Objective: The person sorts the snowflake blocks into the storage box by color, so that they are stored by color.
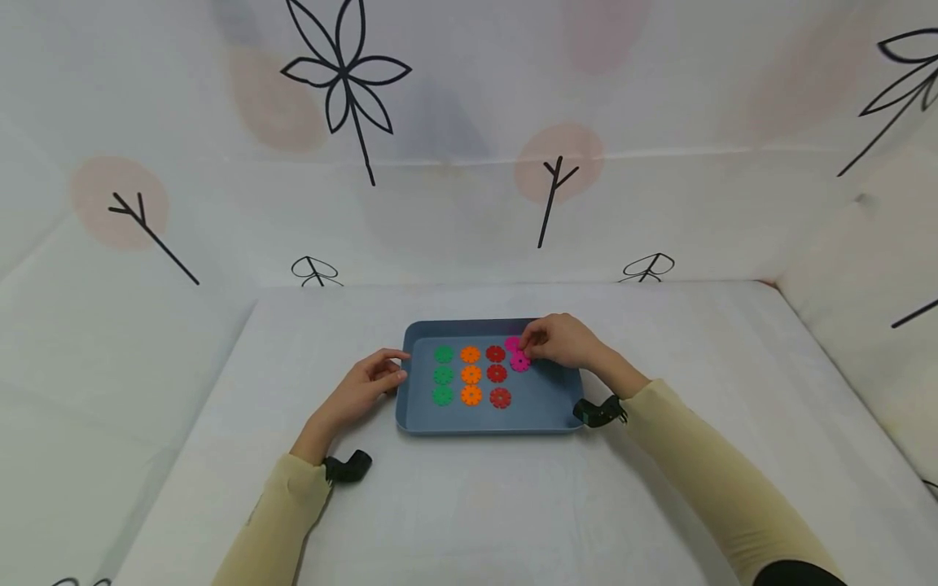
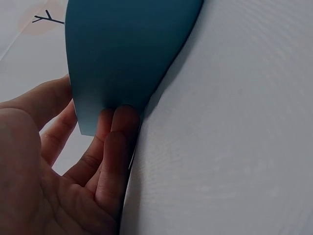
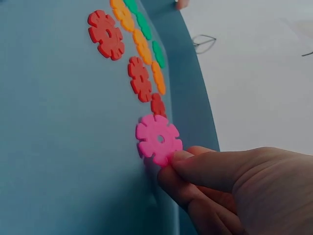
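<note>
A blue-grey tray (image 1: 542,411) holds columns of notched plastic discs: green discs (image 1: 443,375), orange discs (image 1: 471,374) and red discs (image 1: 497,373). Two pink discs (image 1: 520,362) lie close together by my right hand (image 1: 560,340) in the head view. In the right wrist view, thumb and fingertips pinch one pink disc (image 3: 159,139) by its edge, beside the red column's far end. My left hand (image 1: 366,382) grips the tray's left rim; in the left wrist view several fingertips (image 2: 126,117) press its outer wall, while another digit passes behind the rim.
The tray stands on a white-covered table (image 1: 469,505). Behind it rises a white cloth backdrop (image 1: 454,220) with black plant drawings and pale round patches. Dark wrist cameras (image 1: 348,467) hang below both wrists; the right one overlaps the tray's near right corner.
</note>
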`<move>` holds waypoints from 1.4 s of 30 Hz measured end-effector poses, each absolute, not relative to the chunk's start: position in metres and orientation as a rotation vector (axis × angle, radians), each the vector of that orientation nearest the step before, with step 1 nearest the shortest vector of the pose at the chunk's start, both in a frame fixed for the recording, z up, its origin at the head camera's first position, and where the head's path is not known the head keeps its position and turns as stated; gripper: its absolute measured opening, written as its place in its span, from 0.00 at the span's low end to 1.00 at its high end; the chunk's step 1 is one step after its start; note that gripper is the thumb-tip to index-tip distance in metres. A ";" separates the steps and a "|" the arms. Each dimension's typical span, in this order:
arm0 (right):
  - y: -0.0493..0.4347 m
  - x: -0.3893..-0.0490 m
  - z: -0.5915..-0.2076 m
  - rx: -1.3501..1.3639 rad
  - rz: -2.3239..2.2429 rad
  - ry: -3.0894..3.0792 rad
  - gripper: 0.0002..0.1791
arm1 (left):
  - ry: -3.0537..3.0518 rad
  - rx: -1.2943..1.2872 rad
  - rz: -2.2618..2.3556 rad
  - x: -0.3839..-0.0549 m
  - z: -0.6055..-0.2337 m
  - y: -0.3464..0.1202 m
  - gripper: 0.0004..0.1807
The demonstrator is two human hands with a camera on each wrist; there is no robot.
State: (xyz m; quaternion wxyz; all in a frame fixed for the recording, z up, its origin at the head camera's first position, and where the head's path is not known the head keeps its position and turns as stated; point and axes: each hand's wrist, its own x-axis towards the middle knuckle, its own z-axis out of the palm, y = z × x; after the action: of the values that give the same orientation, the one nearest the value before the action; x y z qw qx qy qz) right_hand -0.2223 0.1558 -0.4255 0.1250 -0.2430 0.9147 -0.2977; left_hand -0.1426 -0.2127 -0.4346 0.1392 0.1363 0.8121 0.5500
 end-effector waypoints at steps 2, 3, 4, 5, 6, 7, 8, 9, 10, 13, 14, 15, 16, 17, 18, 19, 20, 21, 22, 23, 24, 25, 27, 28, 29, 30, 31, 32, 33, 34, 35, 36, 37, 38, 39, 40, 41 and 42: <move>0.156 -0.222 -0.425 -0.709 -0.882 2.666 0.03 | 2.348 0.399 1.593 -0.143 -0.435 -0.213 0.21; 0.156 -0.221 -0.425 -0.708 -0.891 2.664 0.04 | 2.348 0.402 1.594 -0.143 -0.436 -0.213 0.21; 0.156 -0.221 -0.424 -0.706 -0.898 2.662 0.04 | 2.348 0.405 1.596 -0.144 -0.436 -0.213 0.21; 0.156 -0.221 -0.424 -0.704 -0.906 2.659 0.04 | 2.348 0.408 1.597 -0.144 -0.437 -0.213 0.21; 0.156 -0.221 -0.423 -0.701 -0.912 2.655 0.04 | 2.349 0.410 1.598 -0.144 -0.437 -0.213 0.21; 0.156 -0.220 -0.424 -0.702 -0.915 2.653 0.04 | 2.349 0.413 1.599 -0.144 -0.437 -0.214 0.21; 0.156 -0.220 -0.423 -0.698 -0.919 2.650 0.04 | 2.350 0.416 1.600 -0.144 -0.437 -0.214 0.21; 0.156 -0.220 -0.423 -0.693 -0.922 2.648 0.04 | 2.352 0.416 1.599 -0.143 -0.437 -0.213 0.21; 0.156 -0.220 -0.423 -0.691 -0.924 2.645 0.04 | 2.353 0.414 1.596 -0.143 -0.436 -0.213 0.21; 0.156 -0.219 -0.423 -0.684 -0.932 2.639 0.04 | 2.357 0.414 1.588 -0.143 -0.435 -0.213 0.20; 0.156 -0.219 -0.423 -0.682 -0.937 2.637 0.05 | 2.359 0.410 1.583 -0.144 -0.438 -0.214 0.20; 0.157 -0.219 -0.423 -0.683 -0.939 2.636 0.05 | 2.362 0.407 1.578 -0.146 -0.441 -0.214 0.20; 0.157 -0.219 -0.423 -0.683 -0.943 2.634 0.05 | 2.365 0.404 1.574 -0.148 -0.445 -0.215 0.21; 0.157 -0.219 -0.423 -0.681 -0.947 2.634 0.05 | 2.370 0.404 1.572 -0.150 -0.450 -0.216 0.21; 0.157 -0.219 -0.423 -0.680 -0.952 2.633 0.05 | 2.373 0.406 1.571 -0.151 -0.454 -0.217 0.21; 0.158 -0.219 -0.423 -0.677 -0.955 2.632 0.05 | 2.376 0.406 1.570 -0.153 -0.458 -0.218 0.21; 0.158 -0.219 -0.423 -0.679 -0.960 2.631 0.05 | 2.379 0.404 1.568 -0.155 -0.463 -0.220 0.21; 0.159 -0.219 -0.423 -0.679 -0.964 2.628 0.05 | 2.380 0.405 1.572 -0.156 -0.465 -0.220 0.21; 0.159 -0.219 -0.423 -0.681 -0.971 2.624 0.06 | 2.381 0.405 1.576 -0.157 -0.467 -0.220 0.21; 0.159 -0.219 -0.423 -0.687 -0.982 2.617 0.06 | 2.381 0.406 1.580 -0.157 -0.468 -0.221 0.20; 0.160 -0.219 -0.423 -0.693 -0.999 2.609 0.06 | 2.380 0.406 1.584 -0.157 -0.468 -0.221 0.20; 0.160 -0.219 -0.422 -0.702 -1.016 2.601 0.07 | 2.378 0.403 1.588 -0.157 -0.469 -0.221 0.20; 0.162 -0.220 -0.420 -0.721 -1.047 2.584 0.07 | 2.378 0.396 1.592 -0.157 -0.469 -0.222 0.20; 0.163 -0.220 -0.419 -0.724 -1.060 2.579 0.07 | 2.379 0.395 1.591 -0.156 -0.469 -0.222 0.20; 0.164 -0.220 -0.417 -0.724 -1.074 2.572 0.07 | 2.380 0.394 1.591 -0.156 -0.469 -0.222 0.20; 0.166 -0.219 -0.416 -0.719 -1.085 2.567 0.07 | 2.378 0.393 1.591 -0.156 -0.469 -0.222 0.20; 0.167 -0.219 -0.414 -0.715 -1.095 2.562 0.08 | 2.377 0.393 1.589 -0.156 -0.469 -0.222 0.20; 0.170 -0.219 -0.413 -0.705 -1.109 2.556 0.08 | 2.378 0.393 1.584 -0.156 -0.468 -0.222 0.20; 0.172 -0.218 -0.412 -0.695 -1.124 2.553 0.08 | 2.379 0.393 1.577 -0.156 -0.467 -0.222 0.20; 0.175 -0.217 -0.410 -0.686 -1.135 2.556 0.09 | 2.375 0.397 1.579 -0.154 -0.463 -0.221 0.21; 0.178 -0.216 -0.409 -0.679 -1.149 2.557 0.09 | 2.372 0.400 1.579 -0.152 -0.458 -0.220 0.21; 0.181 -0.215 -0.408 -0.675 -1.161 2.562 0.09 | 2.371 0.400 1.577 -0.151 -0.454 -0.219 0.20; 0.185 -0.214 -0.407 -0.670 -1.168 2.572 0.10 | 2.372 0.402 1.572 -0.149 -0.450 -0.218 0.20; 0.189 -0.213 -0.407 -0.662 -1.171 2.584 0.09 | 2.375 0.404 1.567 -0.147 -0.445 -0.216 0.20; 0.193 -0.213 -0.406 -0.654 -1.171 2.593 0.09 | 2.376 0.407 1.566 -0.145 -0.440 -0.215 0.20; 0.197 -0.212 -0.406 -0.640 -1.170 2.604 0.09 | 2.377 0.411 1.566 -0.143 -0.436 -0.214 0.20; 0.202 -0.211 -0.406 -0.626 -1.174 2.610 0.09 | 2.382 0.413 1.563 -0.142 -0.434 -0.213 0.20; 0.206 -0.210 -0.407 -0.614 -1.173 2.621 0.10 | 2.386 0.414 1.559 -0.141 -0.432 -0.212 0.20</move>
State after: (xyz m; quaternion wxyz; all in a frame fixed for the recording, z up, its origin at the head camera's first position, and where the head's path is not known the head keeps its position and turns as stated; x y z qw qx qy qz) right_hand -0.2098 0.2061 -0.4069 0.1021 -0.2080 0.8879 -0.3975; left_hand -0.1414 -0.2122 -0.4324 0.1304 0.1424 0.8215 0.5365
